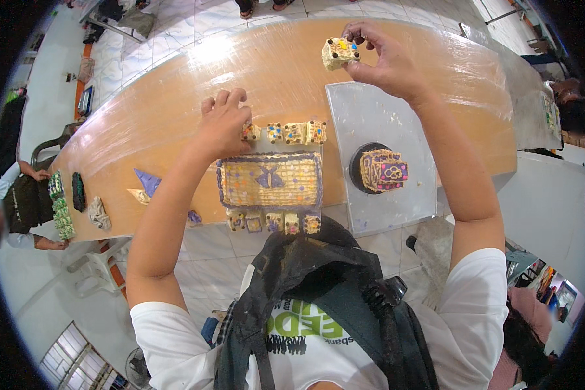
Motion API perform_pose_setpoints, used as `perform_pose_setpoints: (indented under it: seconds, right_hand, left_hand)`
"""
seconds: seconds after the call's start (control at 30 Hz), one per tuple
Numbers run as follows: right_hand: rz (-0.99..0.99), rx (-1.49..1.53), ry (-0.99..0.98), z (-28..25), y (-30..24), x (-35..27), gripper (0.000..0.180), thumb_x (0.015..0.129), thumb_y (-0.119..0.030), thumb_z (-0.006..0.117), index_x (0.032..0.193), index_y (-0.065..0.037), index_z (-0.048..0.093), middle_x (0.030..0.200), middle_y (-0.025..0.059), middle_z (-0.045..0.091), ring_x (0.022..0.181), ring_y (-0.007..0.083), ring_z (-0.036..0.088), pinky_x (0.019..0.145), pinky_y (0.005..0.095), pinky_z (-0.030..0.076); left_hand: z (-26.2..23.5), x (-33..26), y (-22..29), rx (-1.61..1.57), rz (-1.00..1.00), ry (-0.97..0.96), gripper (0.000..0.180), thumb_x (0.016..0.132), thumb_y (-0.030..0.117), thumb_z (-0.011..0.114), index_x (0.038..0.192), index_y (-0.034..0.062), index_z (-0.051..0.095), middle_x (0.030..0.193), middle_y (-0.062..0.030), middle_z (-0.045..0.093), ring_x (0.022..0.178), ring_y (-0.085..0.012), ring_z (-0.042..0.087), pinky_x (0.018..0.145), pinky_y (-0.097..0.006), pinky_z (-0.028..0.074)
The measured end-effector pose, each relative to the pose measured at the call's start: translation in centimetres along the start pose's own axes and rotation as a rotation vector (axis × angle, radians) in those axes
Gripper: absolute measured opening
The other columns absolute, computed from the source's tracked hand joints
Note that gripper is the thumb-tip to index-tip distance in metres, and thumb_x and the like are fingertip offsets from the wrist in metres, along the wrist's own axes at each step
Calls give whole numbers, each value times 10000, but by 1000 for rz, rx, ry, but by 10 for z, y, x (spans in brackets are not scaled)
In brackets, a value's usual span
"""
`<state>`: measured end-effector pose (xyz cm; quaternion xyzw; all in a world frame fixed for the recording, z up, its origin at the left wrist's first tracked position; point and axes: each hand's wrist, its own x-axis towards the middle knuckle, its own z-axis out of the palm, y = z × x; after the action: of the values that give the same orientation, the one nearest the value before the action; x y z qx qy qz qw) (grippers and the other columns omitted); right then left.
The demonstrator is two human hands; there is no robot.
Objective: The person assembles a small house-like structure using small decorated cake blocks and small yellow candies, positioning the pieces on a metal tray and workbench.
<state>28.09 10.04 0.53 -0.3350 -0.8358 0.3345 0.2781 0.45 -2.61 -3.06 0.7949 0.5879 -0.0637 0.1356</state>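
Note:
Up over the far side of the table, my right hand [387, 63] pinches a small frosted cake piece [340, 53] between thumb and fingers. Pale icing covers it, dotted with dark, yellow and blue bits. My left hand [224, 127] is lower, at the left end of a row of little decorated cakes [295, 133]. Its thumb and forefinger are around the end cake [251, 132], which the hand partly hides; the other fingers are curled and raised. Just nearer lies a rectangular cake [292, 185] with a purple piped border, a purple bow-like shape and coloured dots.
A round dark board with a purple-and-cream cake [383, 171] stands on a grey sheet [419, 205] at right. More small cakes [274, 223] line the near edge. Piping bags [146, 183] and a crumpled cloth [99, 213] lie left. Another person's hands [42, 175] are beside green cakes [62, 214].

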Motion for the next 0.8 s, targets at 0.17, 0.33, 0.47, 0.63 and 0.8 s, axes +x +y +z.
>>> perform_pose_setpoints:
  seconds: [0.17, 0.33, 0.47, 0.63, 0.8]
  right_hand:
    - [-25, 23, 23, 3, 2, -4, 354, 664, -202, 639, 980, -80, 536, 1008, -26, 519, 901, 106, 444, 779, 262, 318]
    - [-20, 15, 22, 3, 1, -4, 365, 664, -207, 633, 991, -78, 535, 1011, -19, 521, 897, 112, 443, 781, 263, 320]
    - [-29, 24, 16, 5, 2, -4, 374, 662, -217, 628, 995, -73, 536, 1004, -15, 525, 895, 112, 438, 784, 261, 321]
    - [-1, 5, -31, 11, 3, 0, 457, 622, -273, 667, 1020, -80, 556, 973, 51, 538, 914, 187, 487, 809, 310, 396]
    - [46, 28, -86, 26, 0, 5, 377, 655, -223, 624, 992, -72, 543, 938, 11, 528, 872, 128, 445, 771, 269, 349]
  left_hand:
    - [-1, -2, 3, 14, -46, -6, 420, 527, 311, 764, 810, 57, 586, 1161, -97, 402, 1103, -281, 346, 903, -465, 257]
    - [-10, -2, 14, 50, -127, -79, 400, 532, 312, 735, 776, 29, 592, 1141, -102, 409, 1094, -273, 345, 891, -481, 252]
    - [-4, -3, 17, 62, -192, -58, 415, 529, 317, 709, 801, 18, 616, 1112, -108, 416, 1087, -271, 345, 882, -474, 255]
    - [-11, -2, 26, 15, -308, -134, 451, 541, 325, 711, 878, 33, 643, 1102, -112, 411, 1121, -282, 320, 918, -535, 231]
    - [-17, -4, 26, 29, -349, -181, 486, 555, 400, 724, 883, 52, 641, 1108, -101, 404, 1115, -281, 329, 920, -531, 241]
